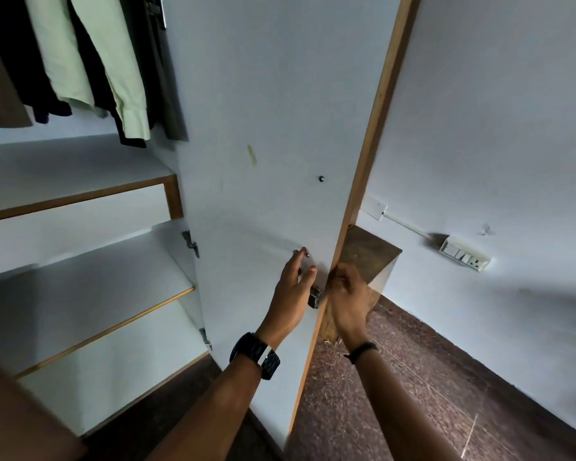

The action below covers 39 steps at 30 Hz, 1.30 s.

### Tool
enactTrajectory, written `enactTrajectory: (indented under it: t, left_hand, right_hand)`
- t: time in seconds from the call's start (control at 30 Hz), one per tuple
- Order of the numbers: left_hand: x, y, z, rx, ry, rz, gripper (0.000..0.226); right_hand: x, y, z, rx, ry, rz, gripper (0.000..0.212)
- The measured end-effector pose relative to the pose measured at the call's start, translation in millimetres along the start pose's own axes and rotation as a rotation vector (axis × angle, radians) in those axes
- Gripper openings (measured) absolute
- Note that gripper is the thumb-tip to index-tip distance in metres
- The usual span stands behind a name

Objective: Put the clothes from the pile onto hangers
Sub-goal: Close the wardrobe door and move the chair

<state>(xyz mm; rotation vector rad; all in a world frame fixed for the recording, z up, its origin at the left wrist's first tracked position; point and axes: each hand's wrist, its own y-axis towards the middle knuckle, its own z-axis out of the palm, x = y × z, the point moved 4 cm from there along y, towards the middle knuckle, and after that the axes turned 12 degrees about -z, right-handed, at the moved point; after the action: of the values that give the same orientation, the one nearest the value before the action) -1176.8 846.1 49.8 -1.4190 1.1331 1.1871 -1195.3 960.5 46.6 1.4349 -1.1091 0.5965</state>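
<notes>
Several garments hang at the top left inside an open wardrobe: a pale green shirt (90,61), dark clothes (24,61) and a grey piece (170,104). The hangers themselves lie above the frame. The white inner face of the wardrobe door (273,128) stands open in front of me. My left hand (295,287) lies flat with straight fingers against the door's inner face, just above a metal lock (314,297). My right hand (346,294) curls its fingers round the door's wooden edge at the same height. No clothes pile is in view.
White wardrobe shelves (80,287) with wooden edging fill the left. A brown wooden block (366,257) stands behind the door against the wall. A switch and socket plate (464,254) sits on the right wall. Dark speckled floor (413,394) spreads on the right.
</notes>
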Motion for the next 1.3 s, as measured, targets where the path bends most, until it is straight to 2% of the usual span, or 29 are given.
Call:
enactTrajectory:
  t: [0.17,0.3,0.37,0.47,0.53,0.57,0.63,0.7,0.8,0.87,0.97,1.03,1.1,1.2,1.3]
  left_hand:
    - [1,-33,-23,-0.142,-0.054,0.044,0.04]
    - [16,-76,-59,-0.228,-0.055,0.062,0.048]
    - [28,-97,-86,-0.304,-0.054,0.078,0.044]
    - [43,-127,-136,-0.425,-0.08,0.108,0.037]
    - [51,-143,-174,-0.527,-0.097,0.112,0.043]
    - [53,-151,-200,-0.585,-0.103,0.126,0.045]
    - [52,-164,-238,-0.673,-0.098,0.143,0.034]
    - [51,-175,-280,-0.768,-0.086,0.16,0.025]
    - [49,-180,-348,-0.964,0.012,0.188,0.028]
    - [54,-174,-395,-1.108,0.167,0.134,0.029]
    - [54,-159,-455,-1.257,0.351,0.029,0.037]
    - [49,-151,-486,-1.32,0.388,-0.026,0.055]
    - [45,-145,-514,-1.382,0.364,-0.103,0.084]
    - [48,-135,-547,-1.394,0.327,-0.118,0.113]
    - [49,-120,-570,-1.332,0.25,-0.063,0.113]
  right_hand:
    - [15,-26,11,0.027,0.009,-0.065,0.033]
    - [44,-69,36,0.135,0.147,-0.15,0.03]
    - [61,-95,56,0.208,0.246,-0.154,0.033]
    - [84,-129,98,0.359,0.419,-0.073,0.03]
    - [91,-142,135,0.468,0.474,-0.034,0.039]
    - [98,-147,160,0.535,0.463,-0.052,0.048]
    - [110,-152,199,0.676,0.443,-0.077,0.056]
    - [134,-159,242,0.832,0.462,-0.115,0.054]
    - [169,-168,303,0.998,0.429,-0.181,0.051]
    - [189,-171,343,0.996,0.426,-0.215,0.043]
    - [215,-164,393,0.899,0.413,-0.279,0.024]
    - [225,-158,423,0.846,0.36,-0.335,0.024]
    - [228,-154,454,0.818,0.326,-0.38,0.025]
    - [226,-151,489,0.77,0.252,-0.454,0.022]
    - [231,-142,514,0.736,0.18,-0.502,0.023]
